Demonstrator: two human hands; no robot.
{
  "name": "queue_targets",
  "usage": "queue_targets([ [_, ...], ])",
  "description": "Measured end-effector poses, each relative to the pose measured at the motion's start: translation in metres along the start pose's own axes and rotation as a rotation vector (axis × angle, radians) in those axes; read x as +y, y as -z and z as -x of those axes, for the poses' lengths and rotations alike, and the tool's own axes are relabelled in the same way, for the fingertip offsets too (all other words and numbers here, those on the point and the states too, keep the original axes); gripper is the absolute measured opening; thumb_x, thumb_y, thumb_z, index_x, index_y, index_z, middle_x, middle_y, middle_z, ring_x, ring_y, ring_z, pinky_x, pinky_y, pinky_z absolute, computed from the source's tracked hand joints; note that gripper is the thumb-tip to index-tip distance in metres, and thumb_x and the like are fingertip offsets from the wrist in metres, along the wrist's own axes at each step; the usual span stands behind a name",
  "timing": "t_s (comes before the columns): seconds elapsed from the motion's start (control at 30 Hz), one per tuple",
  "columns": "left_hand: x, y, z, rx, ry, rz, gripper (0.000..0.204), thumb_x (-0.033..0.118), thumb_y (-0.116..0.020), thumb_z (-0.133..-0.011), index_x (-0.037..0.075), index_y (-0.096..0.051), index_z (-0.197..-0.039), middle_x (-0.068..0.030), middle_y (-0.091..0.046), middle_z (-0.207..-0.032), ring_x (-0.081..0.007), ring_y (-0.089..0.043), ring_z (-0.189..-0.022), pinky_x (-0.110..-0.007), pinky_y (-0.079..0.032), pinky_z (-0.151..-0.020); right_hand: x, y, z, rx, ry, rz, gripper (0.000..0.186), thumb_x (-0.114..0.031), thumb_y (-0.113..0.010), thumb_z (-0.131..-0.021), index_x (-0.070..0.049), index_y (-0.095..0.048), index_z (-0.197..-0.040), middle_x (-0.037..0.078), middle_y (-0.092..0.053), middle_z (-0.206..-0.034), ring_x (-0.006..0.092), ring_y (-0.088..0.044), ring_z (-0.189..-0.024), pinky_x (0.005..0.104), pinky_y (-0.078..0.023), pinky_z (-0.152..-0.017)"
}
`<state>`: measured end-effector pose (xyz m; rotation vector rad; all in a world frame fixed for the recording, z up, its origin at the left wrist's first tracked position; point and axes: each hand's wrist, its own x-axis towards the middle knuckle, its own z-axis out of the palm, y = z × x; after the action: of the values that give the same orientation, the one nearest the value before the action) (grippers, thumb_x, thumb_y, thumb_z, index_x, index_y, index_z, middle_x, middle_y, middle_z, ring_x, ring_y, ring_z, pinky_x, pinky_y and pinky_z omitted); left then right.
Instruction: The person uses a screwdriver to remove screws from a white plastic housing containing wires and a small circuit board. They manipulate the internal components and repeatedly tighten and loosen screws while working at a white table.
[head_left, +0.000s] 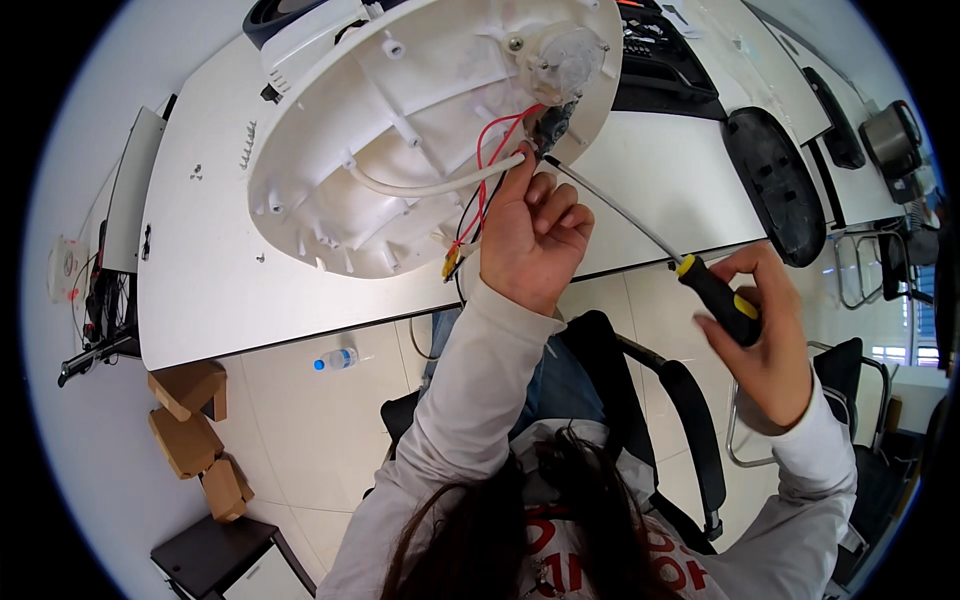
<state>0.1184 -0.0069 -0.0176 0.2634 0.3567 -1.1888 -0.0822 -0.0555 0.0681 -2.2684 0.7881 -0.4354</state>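
A large white oval plastic housing (330, 120) is tilted up on the table's near edge, its ribbed hollow inside facing me. My left hand (535, 235) is closed at its lower right, with the thumb at the end of a white tube (430, 187); the fingertips' contact is partly hidden. Red wires (482, 150) loop beside the thumb, down to a yellow connector (450, 263). My right hand (765, 345) grips the black and yellow handle of a screwdriver (722, 300). Its shaft slants up left, the tip at a dark part (553, 125) below a round clear cover (563, 62).
Loose screws (247, 145) lie on the white table (210, 270), left of the housing. At the right are an open black tool case (665, 65) and a black oval tray-like part (775, 185). Cardboard boxes (188, 440) and a water bottle (336, 359) are on the floor.
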Motion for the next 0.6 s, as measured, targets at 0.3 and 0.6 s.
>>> queue_targets([
  [0.3,-0.002,0.004,-0.002,-0.008,-0.013,-0.01,0.02,0.022,-0.053,-0.09,0.013,-0.043,-0.075,0.005,-0.033,-0.058,-0.0072,-0.028,-0.047,-0.025,-0.029,-0.053,0.005,0.004,0.0,-0.263,-0.504,-0.669,0.027,-0.018,-0.055,-0.087,0.002,-0.051,-0.105,0.013,-0.058,-0.087,0.0143,-0.058,-0.053,0.0207,-0.045,-0.046],
  [0.6,-0.001,0.002,-0.002,0.0,0.004,0.0,0.016,0.021,-0.053,-0.09,0.013,-0.046,-0.078,0.0053,-0.035,-0.058,-0.0069,-0.03,-0.047,-0.025,-0.029,-0.053,0.012,0.007,0.001,-0.317,-0.296,-0.421,0.038,-0.007,-0.065,-0.079,-0.002,-0.049,-0.113,0.004,-0.055,-0.097,0.0069,-0.052,-0.062,0.0197,-0.043,-0.052],
])
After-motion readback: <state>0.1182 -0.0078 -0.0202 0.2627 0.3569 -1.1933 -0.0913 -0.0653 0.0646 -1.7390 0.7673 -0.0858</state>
